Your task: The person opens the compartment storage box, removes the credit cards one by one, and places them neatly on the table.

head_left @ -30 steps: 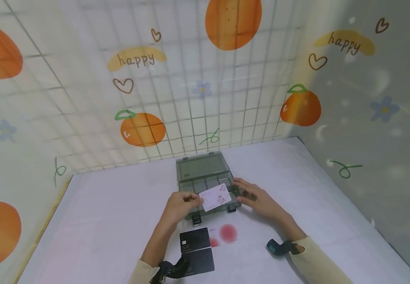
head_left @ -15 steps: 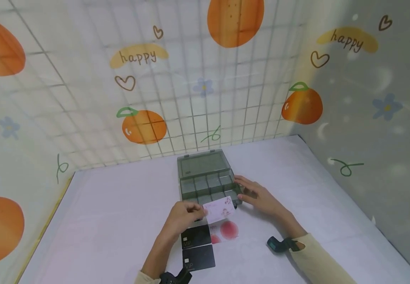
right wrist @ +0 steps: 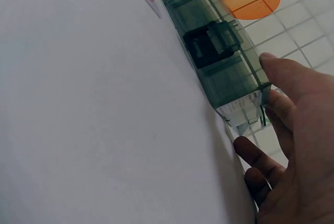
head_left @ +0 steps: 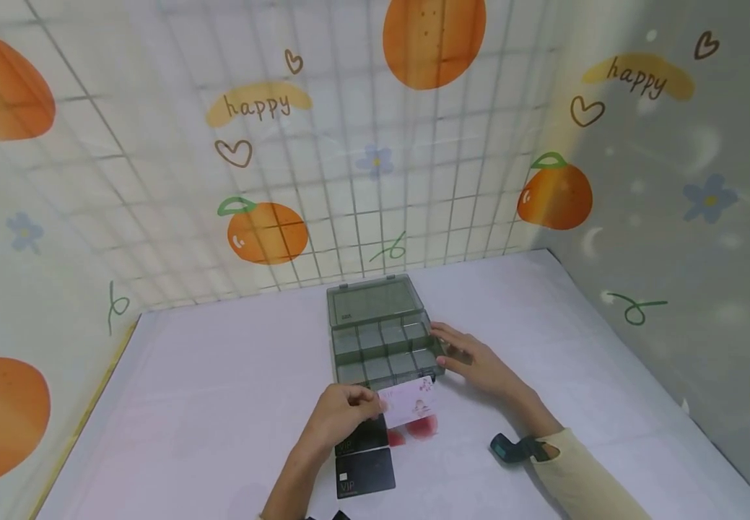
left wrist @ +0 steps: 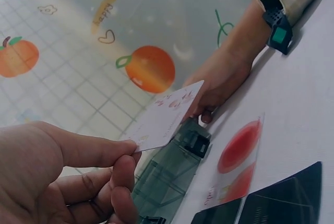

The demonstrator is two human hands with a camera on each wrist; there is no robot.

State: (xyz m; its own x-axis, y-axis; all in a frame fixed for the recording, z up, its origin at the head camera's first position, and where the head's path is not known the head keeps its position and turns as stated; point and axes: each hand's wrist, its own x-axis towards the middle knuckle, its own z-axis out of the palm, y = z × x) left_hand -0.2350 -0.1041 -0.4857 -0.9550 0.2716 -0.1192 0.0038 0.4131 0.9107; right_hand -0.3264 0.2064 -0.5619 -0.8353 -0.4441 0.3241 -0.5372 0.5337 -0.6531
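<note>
In the head view my left hand (head_left: 338, 417) pinches a white and pink card (head_left: 410, 401) by its left edge, between thumb and fingers. The card (left wrist: 169, 113) hangs tilted, clear of the table, in the left wrist view. Behind it stands a see-through green compartment box (head_left: 375, 355) with its lid (head_left: 376, 302) raised toward the wall. My right hand (head_left: 478, 367) is at the box's right end. In the right wrist view, the right thumb (right wrist: 276, 66) touches the box's top corner, while the other fingers stay relaxed beside the end wall.
Two black VIP cards (head_left: 365, 474) lie front to back on the white table (head_left: 219, 404). Right of the farther one is a card with red circles (left wrist: 237, 157), partly covered by the held card in the head view. A patterned curtain (head_left: 154, 180) stands behind.
My left hand has brought the card from above the box toward me, over the card with red circles. The right hand remains at the box's right end.
</note>
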